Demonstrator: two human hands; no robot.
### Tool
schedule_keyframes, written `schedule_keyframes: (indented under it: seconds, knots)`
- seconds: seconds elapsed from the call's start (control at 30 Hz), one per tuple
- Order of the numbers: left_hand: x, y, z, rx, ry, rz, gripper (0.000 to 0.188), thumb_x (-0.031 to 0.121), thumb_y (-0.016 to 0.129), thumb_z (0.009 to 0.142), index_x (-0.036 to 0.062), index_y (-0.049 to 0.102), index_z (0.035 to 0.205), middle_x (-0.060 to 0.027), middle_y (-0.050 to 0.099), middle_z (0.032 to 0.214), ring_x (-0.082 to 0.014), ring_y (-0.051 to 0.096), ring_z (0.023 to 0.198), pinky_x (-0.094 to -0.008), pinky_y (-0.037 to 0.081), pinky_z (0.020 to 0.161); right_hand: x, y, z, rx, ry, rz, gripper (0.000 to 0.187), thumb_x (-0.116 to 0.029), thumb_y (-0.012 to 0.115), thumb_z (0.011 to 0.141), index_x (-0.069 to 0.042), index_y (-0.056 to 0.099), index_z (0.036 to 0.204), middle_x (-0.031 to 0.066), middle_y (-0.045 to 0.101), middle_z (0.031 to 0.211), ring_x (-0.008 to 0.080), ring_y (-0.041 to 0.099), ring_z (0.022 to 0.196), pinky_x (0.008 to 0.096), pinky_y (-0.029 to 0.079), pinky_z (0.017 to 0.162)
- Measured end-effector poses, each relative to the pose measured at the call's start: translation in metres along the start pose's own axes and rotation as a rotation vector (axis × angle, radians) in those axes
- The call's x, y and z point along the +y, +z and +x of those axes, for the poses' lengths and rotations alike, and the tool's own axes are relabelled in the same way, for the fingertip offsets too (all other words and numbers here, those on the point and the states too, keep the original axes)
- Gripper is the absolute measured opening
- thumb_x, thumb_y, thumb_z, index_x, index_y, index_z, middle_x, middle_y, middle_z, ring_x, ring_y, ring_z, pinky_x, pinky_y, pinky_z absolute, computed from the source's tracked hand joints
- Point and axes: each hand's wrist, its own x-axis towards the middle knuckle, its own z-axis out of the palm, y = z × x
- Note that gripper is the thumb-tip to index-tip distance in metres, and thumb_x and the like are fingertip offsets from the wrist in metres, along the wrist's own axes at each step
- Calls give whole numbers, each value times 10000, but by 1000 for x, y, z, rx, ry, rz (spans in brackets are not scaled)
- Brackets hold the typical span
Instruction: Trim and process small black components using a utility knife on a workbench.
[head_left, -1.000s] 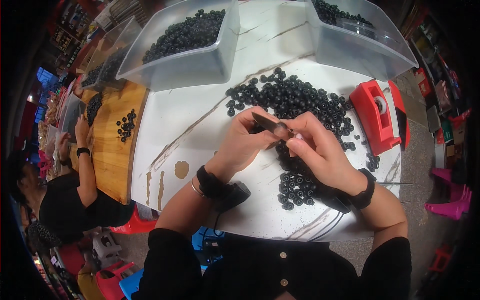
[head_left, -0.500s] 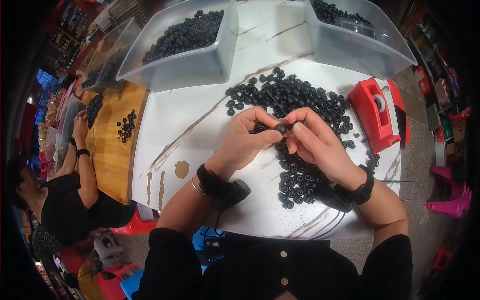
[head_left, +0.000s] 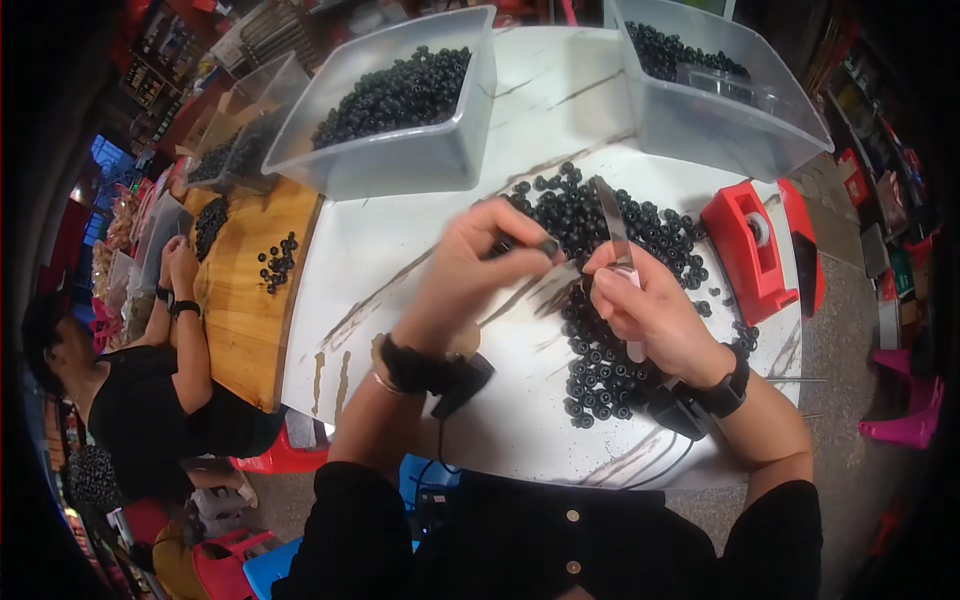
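Note:
My right hand [head_left: 645, 305] is closed round the pale handle of a small knife [head_left: 613, 222], whose blade points away from me. My left hand [head_left: 465, 265], smeared by motion, pinches a small dark round piece [head_left: 549, 247] between thumb and forefinger, a little left of the knife. Under and beyond both hands spreads a pile of black, bead-like round pieces [head_left: 570, 212], several showing a paler ring or hole. More of them [head_left: 598, 385] lie below my right hand. A motion-blurred patch between the hands is too unclear to name.
Two clear plastic tubs [head_left: 400, 165] [head_left: 720, 135] of black pieces stand at the far side of the white marbled table [head_left: 390, 225]. A red tape dispenser [head_left: 745, 250] sits at right. At left, a person [head_left: 130, 390] works at a wooden table [head_left: 240, 345] with more black pieces.
My hands have moved apart, the left one drawing back with the dark piece. The knife has turned so its blade's flat side shows. The whole view has shifted slightly.

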Motion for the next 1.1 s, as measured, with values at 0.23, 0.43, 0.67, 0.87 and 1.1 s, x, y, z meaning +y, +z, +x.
schedule_keyframes:
  seconds: [0.23, 0.43, 0.67, 0.87, 1.1]
  knots:
    - [91, -87, 74, 432, 214, 666, 172, 135, 648, 768, 53, 560, 891, 26, 554, 762, -8, 417, 569, -145, 307, 474, -14, 12, -11, 16, -60, -173, 119, -190, 500, 877, -76, 484, 908, -36, 477, 644, 2, 342, 490, 150, 241, 411]
    - [132, -134, 95, 644, 744, 1514, 260, 175, 584, 822, 31, 564, 1037, -60, 578, 993, -94, 521, 893, -222, 415, 755, -23, 18, -15, 3, -137, -211, 111, -176, 493, 878, -68, 493, 903, -40, 482, 641, -4, 353, 507, 147, 252, 427]
    - [46, -37, 40, -363, 145, 1075, 182, 47, 616, 751, 27, 581, 929, -59, 574, 835, -130, 557, 725, -238, 448, 637, -32, 14, -17, 89, -246, -264, 107, -159, 495, 872, -59, 504, 910, -41, 480, 632, -5, 345, 493, 144, 247, 425]
    - [0, -52, 29, -201, 113, 1360, 294, 114, 646, 712, 74, 555, 989, -107, 523, 917, -275, 493, 871, -341, 409, 773, -41, 20, -21, 59, -250, -304, 127, -164, 499, 868, -46, 501, 914, -29, 483, 677, -3, 392, 550, 138, 280, 455]
    - [-37, -81, 42, -195, 46, 1055, 408, 282, 553, 829, 80, 469, 1174, -166, 372, 1268, -288, 367, 1165, -335, 319, 954, -45, 20, -21, 79, -294, -326, 144, -172, 506, 864, -41, 503, 924, -31, 482, 674, -6, 393, 550, 134, 279, 459]
